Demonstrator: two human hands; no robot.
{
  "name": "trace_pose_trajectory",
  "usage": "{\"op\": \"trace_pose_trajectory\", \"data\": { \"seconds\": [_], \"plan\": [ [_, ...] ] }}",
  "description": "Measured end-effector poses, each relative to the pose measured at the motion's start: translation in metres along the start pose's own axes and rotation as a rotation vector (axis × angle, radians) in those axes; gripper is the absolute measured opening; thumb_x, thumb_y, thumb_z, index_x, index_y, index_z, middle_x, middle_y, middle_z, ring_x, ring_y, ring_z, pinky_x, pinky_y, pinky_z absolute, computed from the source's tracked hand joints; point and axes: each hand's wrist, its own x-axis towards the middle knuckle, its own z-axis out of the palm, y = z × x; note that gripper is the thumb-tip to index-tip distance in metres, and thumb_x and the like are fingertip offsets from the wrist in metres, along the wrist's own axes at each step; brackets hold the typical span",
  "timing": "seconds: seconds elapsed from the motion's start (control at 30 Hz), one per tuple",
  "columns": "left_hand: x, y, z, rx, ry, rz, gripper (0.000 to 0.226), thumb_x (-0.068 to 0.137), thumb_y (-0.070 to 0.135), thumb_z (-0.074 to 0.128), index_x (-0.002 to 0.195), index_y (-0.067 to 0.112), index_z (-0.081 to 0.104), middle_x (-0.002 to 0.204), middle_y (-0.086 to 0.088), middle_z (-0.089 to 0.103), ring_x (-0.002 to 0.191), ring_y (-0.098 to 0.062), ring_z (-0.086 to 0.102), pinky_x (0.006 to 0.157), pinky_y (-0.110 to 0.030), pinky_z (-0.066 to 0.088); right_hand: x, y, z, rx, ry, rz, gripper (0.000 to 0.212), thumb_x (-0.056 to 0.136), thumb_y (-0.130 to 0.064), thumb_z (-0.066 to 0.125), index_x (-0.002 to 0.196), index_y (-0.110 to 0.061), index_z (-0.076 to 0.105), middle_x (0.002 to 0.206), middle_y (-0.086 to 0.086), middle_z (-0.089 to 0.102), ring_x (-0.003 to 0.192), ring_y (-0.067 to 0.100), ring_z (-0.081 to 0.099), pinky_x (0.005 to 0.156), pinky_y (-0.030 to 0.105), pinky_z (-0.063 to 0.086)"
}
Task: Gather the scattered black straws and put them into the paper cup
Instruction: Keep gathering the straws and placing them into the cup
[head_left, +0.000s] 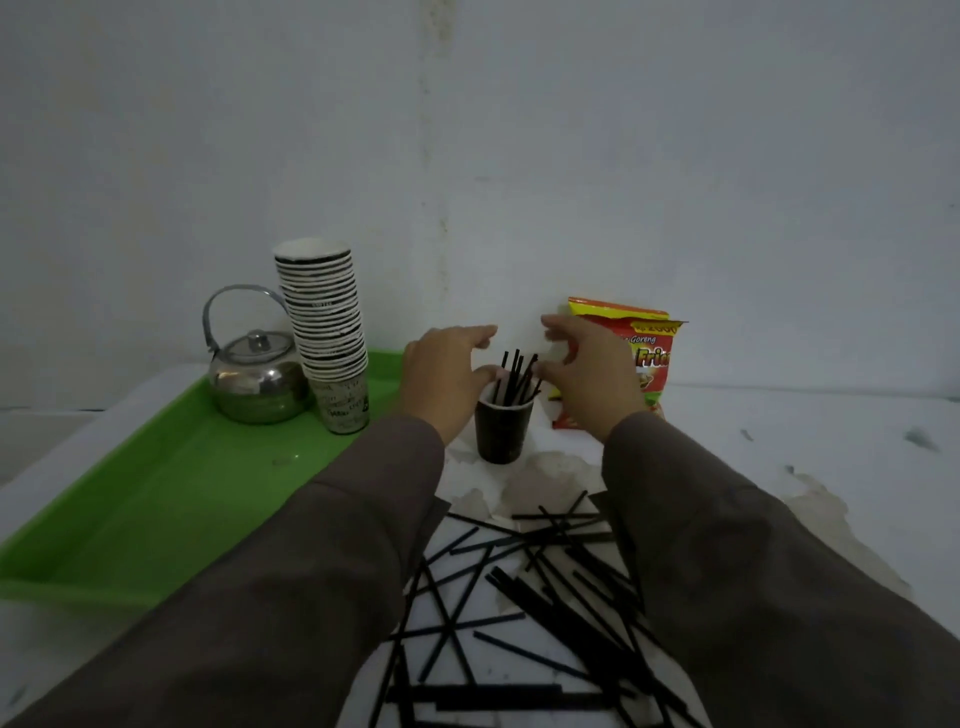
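A dark paper cup (503, 432) stands upright on the white table, with several black straws (516, 375) sticking up out of it. My left hand (445, 374) hovers at the cup's left, fingers spread and relaxed, thumb near the rim. My right hand (587, 371) is on the cup's right, fingers loosely curved beside the straw tops and holding nothing. Many more black straws (524, 587) lie scattered and crossed on the table between my forearms, nearer to me.
A green tray (171, 499) at the left carries a steel kettle (257, 374) and a tall stack of paper cups (327, 327). A red and yellow snack packet (649, 358) leans on the wall behind my right hand. The table top is stained around the cup.
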Motion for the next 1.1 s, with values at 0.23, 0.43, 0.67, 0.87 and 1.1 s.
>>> {"op": "trace_pose_trajectory", "data": {
  "seconds": [0.23, 0.43, 0.67, 0.87, 1.1],
  "plan": [
    [-0.101, 0.007, -0.005, -0.01, -0.093, 0.107, 0.028, 0.079, 0.02, 0.068, 0.106, 0.022, 0.065, 0.106, -0.003, 0.065, 0.1, -0.02, 0.055, 0.089, -0.032, 0.042, -0.09, 0.017, -0.026, -0.036, -0.079, -0.052, 0.021, 0.078, -0.012, 0.067, 0.098, -0.021, 0.066, 0.089, -0.008, 0.062, 0.075, 0.006, 0.055, 0.067, 0.005, 0.041],
    [-0.171, 0.013, 0.008, -0.03, -0.298, 0.146, 0.025, 0.079, 0.031, 0.062, 0.102, 0.022, 0.067, 0.101, 0.002, 0.069, 0.096, -0.014, 0.058, 0.085, -0.023, 0.041, -0.165, 0.038, -0.038, -0.135, -0.24, 0.007, 0.016, 0.077, -0.012, 0.069, 0.091, -0.02, 0.071, 0.077, -0.009, 0.064, 0.067, -0.007, 0.057, 0.066, -0.005, 0.036],
    [-0.192, 0.024, 0.01, 0.045, -0.399, 0.196, 0.022, 0.085, 0.026, 0.06, 0.107, 0.022, 0.065, 0.107, 0.004, 0.067, 0.1, -0.011, 0.056, 0.084, -0.018, 0.037, -0.192, 0.043, -0.033, -0.371, -0.247, -0.132, 0.016, 0.079, -0.027, 0.067, 0.094, -0.022, 0.07, 0.083, -0.006, 0.069, 0.076, 0.013, 0.048, 0.073, 0.031, 0.031],
    [-0.191, 0.022, 0.009, 0.165, -0.602, 0.164, 0.031, 0.085, 0.039, 0.057, 0.112, 0.024, 0.062, 0.114, 0.003, 0.06, 0.108, -0.013, 0.05, 0.088, -0.025, 0.036, -0.198, 0.048, -0.024, -0.504, -0.249, -0.189, 0.031, 0.078, -0.036, 0.066, 0.105, -0.022, 0.067, 0.09, 0.002, 0.071, 0.087, 0.023, 0.055, 0.075, 0.032, 0.026],
    [-0.19, 0.025, 0.009, 0.217, -0.645, 0.158, 0.026, 0.086, 0.036, 0.058, 0.108, 0.026, 0.065, 0.103, 0.004, 0.06, 0.101, -0.013, 0.052, 0.079, -0.023, 0.036, -0.201, 0.045, -0.019, -0.553, -0.312, -0.214, 0.032, 0.087, -0.033, 0.053, 0.118, -0.025, 0.059, 0.106, 0.001, 0.064, 0.105, 0.021, 0.048, 0.074, 0.027, 0.012]
  ]
}}
